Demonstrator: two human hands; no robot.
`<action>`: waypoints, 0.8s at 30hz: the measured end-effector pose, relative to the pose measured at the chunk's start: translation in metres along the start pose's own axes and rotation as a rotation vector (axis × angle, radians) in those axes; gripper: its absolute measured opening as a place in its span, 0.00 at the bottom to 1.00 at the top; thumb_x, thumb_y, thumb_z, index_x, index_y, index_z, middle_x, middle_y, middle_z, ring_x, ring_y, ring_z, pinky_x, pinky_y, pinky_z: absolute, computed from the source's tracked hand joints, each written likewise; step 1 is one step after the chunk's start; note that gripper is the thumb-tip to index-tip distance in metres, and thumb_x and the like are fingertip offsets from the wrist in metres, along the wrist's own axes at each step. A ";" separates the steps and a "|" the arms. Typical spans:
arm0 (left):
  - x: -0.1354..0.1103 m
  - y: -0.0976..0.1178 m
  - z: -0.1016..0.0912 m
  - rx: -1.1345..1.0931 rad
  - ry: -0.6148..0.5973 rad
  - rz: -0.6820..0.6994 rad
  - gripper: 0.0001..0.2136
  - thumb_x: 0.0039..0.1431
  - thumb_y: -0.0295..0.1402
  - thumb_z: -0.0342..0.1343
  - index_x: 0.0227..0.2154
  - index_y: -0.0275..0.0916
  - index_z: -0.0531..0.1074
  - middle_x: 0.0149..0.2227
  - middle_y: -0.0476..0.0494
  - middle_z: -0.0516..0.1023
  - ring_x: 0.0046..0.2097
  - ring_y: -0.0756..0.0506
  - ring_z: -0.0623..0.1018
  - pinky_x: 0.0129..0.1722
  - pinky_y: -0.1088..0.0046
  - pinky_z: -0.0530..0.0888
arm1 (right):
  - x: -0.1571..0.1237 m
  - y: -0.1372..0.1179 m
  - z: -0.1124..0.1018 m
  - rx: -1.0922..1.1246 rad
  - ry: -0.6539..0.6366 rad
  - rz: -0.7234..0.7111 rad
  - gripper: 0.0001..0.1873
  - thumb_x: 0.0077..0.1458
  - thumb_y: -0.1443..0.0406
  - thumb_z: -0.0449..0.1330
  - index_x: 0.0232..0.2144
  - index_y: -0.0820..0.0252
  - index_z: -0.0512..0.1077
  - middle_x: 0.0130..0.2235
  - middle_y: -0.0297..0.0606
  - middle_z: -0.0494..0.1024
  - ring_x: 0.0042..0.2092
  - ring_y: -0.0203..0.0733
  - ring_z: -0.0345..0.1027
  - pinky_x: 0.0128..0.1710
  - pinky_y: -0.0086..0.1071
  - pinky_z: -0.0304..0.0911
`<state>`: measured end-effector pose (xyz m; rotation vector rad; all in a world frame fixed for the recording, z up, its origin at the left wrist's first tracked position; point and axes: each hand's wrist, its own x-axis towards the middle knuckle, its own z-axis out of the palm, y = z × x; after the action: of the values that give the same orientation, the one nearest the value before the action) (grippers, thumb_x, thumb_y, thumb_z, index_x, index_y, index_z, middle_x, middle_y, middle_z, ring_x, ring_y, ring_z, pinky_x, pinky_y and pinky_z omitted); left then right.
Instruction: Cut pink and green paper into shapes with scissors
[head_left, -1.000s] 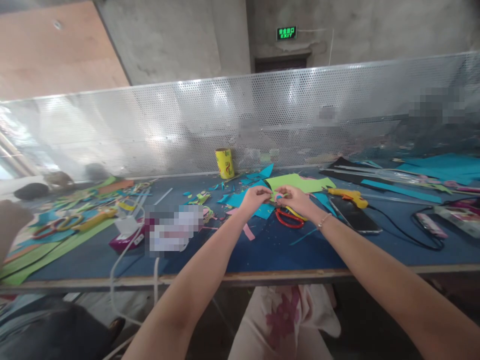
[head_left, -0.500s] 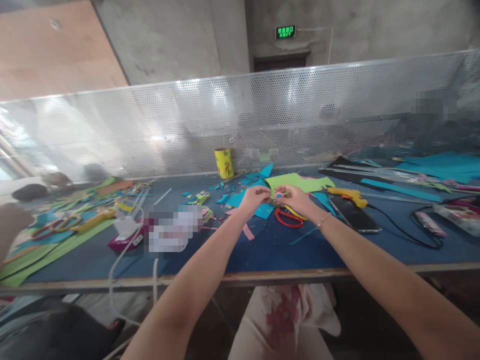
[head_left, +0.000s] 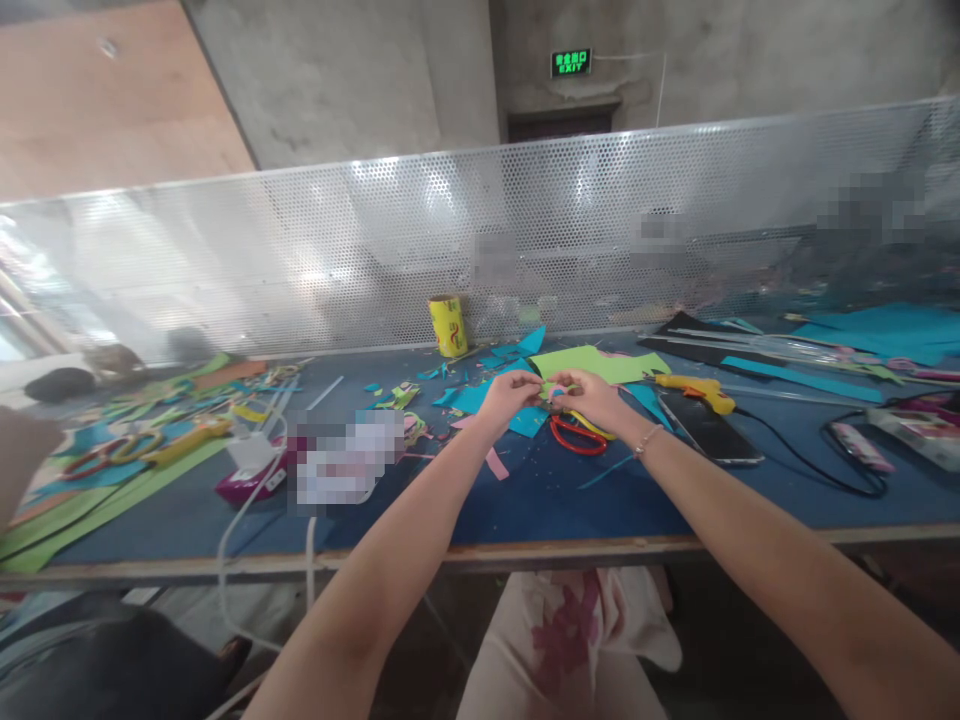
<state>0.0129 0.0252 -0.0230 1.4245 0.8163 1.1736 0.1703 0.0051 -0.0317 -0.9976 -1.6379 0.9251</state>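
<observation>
My left hand [head_left: 508,397] and my right hand [head_left: 592,398] meet over the blue table [head_left: 540,500], fingertips pinched together on a small craft piece [head_left: 553,396] between them; it is too small to name. Red-handled scissors [head_left: 577,436] lie on the table just under my right hand. A light-green paper sheet [head_left: 600,364] and blue paper scraps [head_left: 480,398] lie right behind and beside the hands. My right wrist wears a thin bracelet [head_left: 648,441].
A yellow glue gun [head_left: 694,391] with a black cord and a dark phone [head_left: 709,432] lie to the right. A yellow can [head_left: 448,326] stands by the perforated metal screen [head_left: 480,240]. Scissors and green strips [head_left: 135,445] clutter the left, with a white cable [head_left: 247,500].
Both hands stay pinched together at the same spot; only the fingers shift slightly around the small piece.
</observation>
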 end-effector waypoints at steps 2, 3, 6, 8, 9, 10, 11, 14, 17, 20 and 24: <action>0.000 0.000 0.000 0.002 -0.003 0.000 0.03 0.42 0.24 0.55 0.24 0.33 0.69 0.23 0.49 0.71 0.26 0.53 0.71 0.31 0.74 0.70 | -0.001 -0.001 0.000 -0.003 -0.008 -0.001 0.15 0.43 0.68 0.59 0.37 0.62 0.66 0.35 0.38 0.73 0.30 0.34 0.69 0.33 0.31 0.66; -0.001 0.001 0.000 0.000 -0.006 0.000 0.03 0.42 0.24 0.56 0.24 0.33 0.69 0.23 0.48 0.71 0.26 0.53 0.71 0.31 0.74 0.70 | -0.001 -0.002 0.000 -0.005 -0.014 -0.003 0.15 0.43 0.68 0.59 0.37 0.62 0.66 0.35 0.38 0.73 0.31 0.34 0.69 0.33 0.31 0.66; -0.001 0.002 0.000 -0.022 -0.016 0.001 0.03 0.42 0.24 0.56 0.24 0.33 0.69 0.22 0.49 0.71 0.26 0.53 0.71 0.32 0.73 0.70 | -0.001 -0.003 0.000 -0.019 -0.018 -0.011 0.15 0.45 0.67 0.58 0.38 0.62 0.66 0.34 0.38 0.73 0.31 0.34 0.68 0.33 0.30 0.66; -0.002 0.002 0.000 -0.043 -0.028 0.006 0.04 0.41 0.24 0.56 0.25 0.33 0.69 0.22 0.49 0.71 0.26 0.53 0.71 0.32 0.72 0.70 | -0.001 -0.003 0.000 -0.027 -0.021 -0.011 0.15 0.46 0.67 0.57 0.39 0.62 0.66 0.34 0.38 0.73 0.31 0.34 0.68 0.32 0.30 0.66; -0.002 0.002 0.000 -0.052 -0.037 0.012 0.05 0.41 0.24 0.56 0.25 0.33 0.69 0.23 0.49 0.71 0.26 0.53 0.71 0.32 0.72 0.70 | -0.001 -0.003 0.000 -0.033 -0.015 -0.012 0.16 0.46 0.67 0.57 0.40 0.62 0.66 0.35 0.39 0.72 0.31 0.34 0.68 0.32 0.30 0.66; -0.002 0.002 -0.001 -0.057 -0.048 0.020 0.06 0.41 0.25 0.57 0.26 0.33 0.69 0.23 0.49 0.71 0.27 0.53 0.72 0.32 0.71 0.70 | -0.001 -0.003 0.000 -0.038 -0.004 -0.013 0.16 0.45 0.67 0.57 0.40 0.62 0.66 0.36 0.39 0.72 0.32 0.34 0.67 0.33 0.30 0.65; -0.002 0.002 -0.001 -0.058 -0.062 0.031 0.07 0.40 0.25 0.58 0.27 0.33 0.68 0.24 0.49 0.72 0.27 0.52 0.72 0.32 0.71 0.70 | -0.001 -0.003 0.000 -0.043 0.009 -0.014 0.17 0.44 0.68 0.58 0.40 0.62 0.66 0.36 0.39 0.72 0.32 0.34 0.67 0.33 0.30 0.65; -0.001 0.001 0.000 -0.036 -0.097 0.070 0.11 0.38 0.26 0.61 0.28 0.33 0.68 0.25 0.47 0.73 0.28 0.51 0.73 0.33 0.71 0.70 | 0.001 -0.002 0.000 -0.030 0.034 -0.005 0.18 0.42 0.70 0.58 0.40 0.62 0.66 0.36 0.39 0.72 0.33 0.34 0.67 0.33 0.30 0.65; 0.000 -0.001 0.001 0.025 -0.092 0.109 0.13 0.37 0.27 0.62 0.29 0.33 0.68 0.24 0.48 0.73 0.27 0.52 0.73 0.32 0.71 0.70 | 0.001 -0.003 0.001 0.024 0.027 0.014 0.18 0.41 0.71 0.58 0.39 0.63 0.66 0.35 0.39 0.72 0.33 0.35 0.67 0.34 0.32 0.65; 0.001 -0.003 0.003 0.093 -0.066 0.137 0.13 0.38 0.28 0.62 0.30 0.33 0.67 0.22 0.50 0.72 0.25 0.52 0.72 0.30 0.73 0.70 | -0.001 -0.006 0.003 0.037 0.029 0.013 0.19 0.41 0.72 0.58 0.40 0.62 0.66 0.36 0.39 0.71 0.34 0.34 0.67 0.35 0.32 0.65; 0.002 -0.004 0.002 0.127 -0.080 0.133 0.13 0.41 0.27 0.60 0.32 0.34 0.66 0.22 0.49 0.72 0.26 0.51 0.73 0.30 0.72 0.70 | -0.004 -0.010 0.005 0.035 0.028 0.001 0.18 0.42 0.71 0.58 0.40 0.61 0.66 0.36 0.37 0.69 0.34 0.34 0.66 0.36 0.32 0.65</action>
<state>0.0157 0.0271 -0.0262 1.6415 0.7607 1.1734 0.1647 -0.0030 -0.0247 -0.9829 -1.5928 0.9332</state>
